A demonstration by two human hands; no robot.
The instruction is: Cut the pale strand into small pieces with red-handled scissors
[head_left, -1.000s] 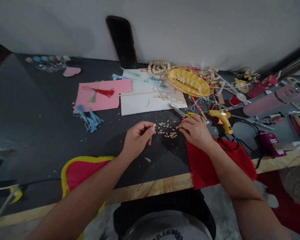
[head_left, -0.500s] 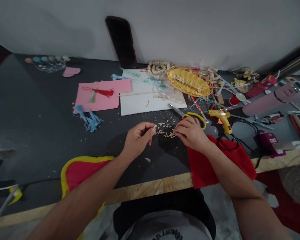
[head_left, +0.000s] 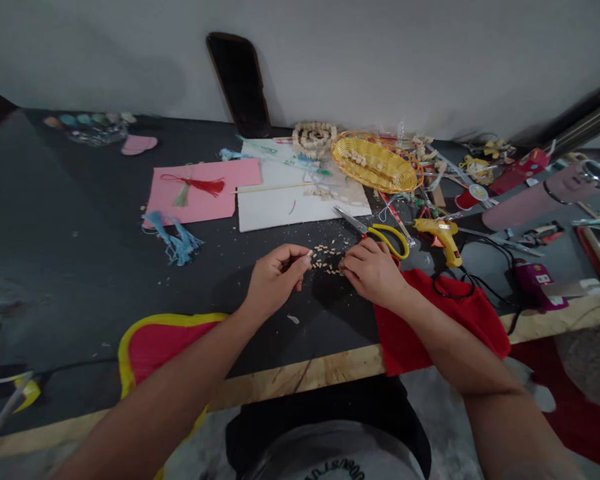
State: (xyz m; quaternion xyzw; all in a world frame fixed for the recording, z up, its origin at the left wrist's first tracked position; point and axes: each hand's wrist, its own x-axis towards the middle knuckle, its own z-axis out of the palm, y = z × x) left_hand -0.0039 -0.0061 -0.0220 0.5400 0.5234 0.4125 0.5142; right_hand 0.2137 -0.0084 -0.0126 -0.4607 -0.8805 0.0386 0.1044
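My left hand (head_left: 280, 277) pinches a small pale wooden piece (head_left: 309, 254) between thumb and forefinger, just above the dark tabletop. Several similar short wooden pieces (head_left: 321, 265) lie scattered between my two hands. On their right side, my right hand (head_left: 373, 273) is closed, thumb against fingers, close to the pile; whatever it may hold is too small to make out. Just behind my right hand lie yellow-handled scissors (head_left: 387, 237), blades pointing to the back left.
A yellow wicker basket (head_left: 375, 163), white board (head_left: 300, 210) and pink sheets (head_left: 200, 207) lie behind. To the right are a glue gun (head_left: 443, 237), pink bottle (head_left: 535, 200) and red cloth (head_left: 445, 320). A phone (head_left: 240, 83) leans on the wall.
My right hand has shifted slightly left over the wooden pieces, covering some of them. My left hand keeps its pinch in nearly the same place.
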